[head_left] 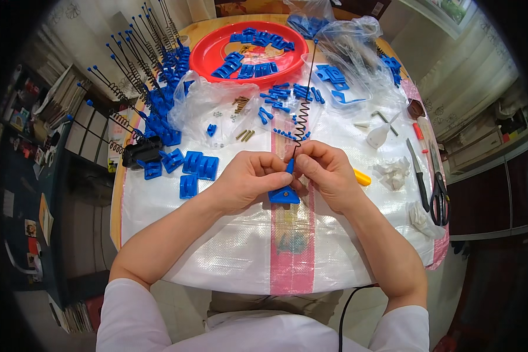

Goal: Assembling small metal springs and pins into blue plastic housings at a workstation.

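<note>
My left hand [247, 179] and my right hand [328, 173] meet at the middle of the table, both gripping one small assembly. It is a blue plastic base piece [284, 195] with a blue sleeve above it, from which a black wire spring rod [304, 111] rises up and away to a blue tip near the red tray. The fingertips of both hands pinch the sleeve where the rod enters it. A yellow-handled tool [362, 177] lies just behind my right hand.
A white woven sheet with a pink stripe [290, 258] covers the round table. Blue plastic parts fill a red tray [208, 53] and clear bags [357, 70]. Finished spring rods [149, 70] are stacked at left. Scissors [439, 196], a knife [417, 173] and a white bottle [377, 137] lie at right.
</note>
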Action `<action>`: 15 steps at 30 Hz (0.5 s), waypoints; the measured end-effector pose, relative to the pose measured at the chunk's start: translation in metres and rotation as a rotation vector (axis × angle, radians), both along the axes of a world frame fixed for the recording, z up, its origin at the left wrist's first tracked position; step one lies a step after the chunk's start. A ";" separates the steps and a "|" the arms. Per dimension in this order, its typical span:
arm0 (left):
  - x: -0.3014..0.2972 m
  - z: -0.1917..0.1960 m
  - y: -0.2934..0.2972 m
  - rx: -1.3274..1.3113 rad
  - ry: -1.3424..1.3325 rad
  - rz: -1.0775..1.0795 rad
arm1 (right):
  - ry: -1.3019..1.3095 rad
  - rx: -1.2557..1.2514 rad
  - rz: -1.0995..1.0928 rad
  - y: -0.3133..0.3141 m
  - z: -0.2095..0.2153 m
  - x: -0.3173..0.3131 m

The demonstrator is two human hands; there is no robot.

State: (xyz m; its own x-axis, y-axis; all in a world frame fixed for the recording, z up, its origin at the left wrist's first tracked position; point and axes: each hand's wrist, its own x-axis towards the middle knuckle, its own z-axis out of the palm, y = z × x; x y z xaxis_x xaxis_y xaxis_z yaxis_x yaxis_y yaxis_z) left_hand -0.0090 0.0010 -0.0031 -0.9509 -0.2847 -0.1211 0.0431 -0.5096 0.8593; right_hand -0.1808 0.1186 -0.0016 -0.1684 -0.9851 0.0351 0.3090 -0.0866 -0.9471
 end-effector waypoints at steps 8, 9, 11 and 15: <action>0.001 0.001 -0.001 -0.036 -0.045 0.032 | -0.001 -0.002 0.012 0.000 -0.005 -0.006; 0.001 0.001 -0.002 -0.037 -0.051 0.030 | 0.019 -0.027 -0.004 -0.001 -0.008 -0.006; 0.001 0.003 -0.002 -0.027 -0.070 0.026 | 0.039 -0.044 -0.016 -0.002 -0.009 -0.005; 0.001 0.004 -0.002 0.023 -0.090 0.010 | 0.035 -0.028 0.003 -0.001 -0.007 -0.004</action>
